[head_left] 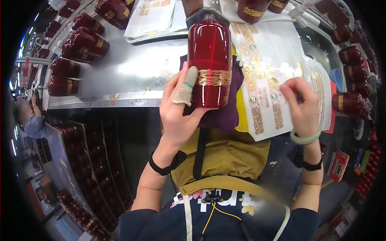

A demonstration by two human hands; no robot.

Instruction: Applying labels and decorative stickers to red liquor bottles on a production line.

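A glossy dark red bottle (210, 48) lies over a folded purple cloth (223, 118), its neck pointing away from me at a dark metal holder (197, 18). Round its lower part runs a textured gold band (215, 78), and thin red light lines cross the glass. My left hand (177, 116) grips the base and left side of the bottle; a beige cloth cover wraps one finger. To the right, my right hand (301, 102) hovers over a white sheet of gold decals (257, 74), fingers curled and thumb drawn in. Whatever its fingertips hold, if anything, is too small to tell.
Several red bottles (86, 43) stand on the metal table (132, 66) at left, with others at the far edge and right. A tray of sheets (149, 20) lies beyond. Bottle racks (92, 152) fill the lower left, near another person (32, 120). A blue cup (336, 79) sits at right.
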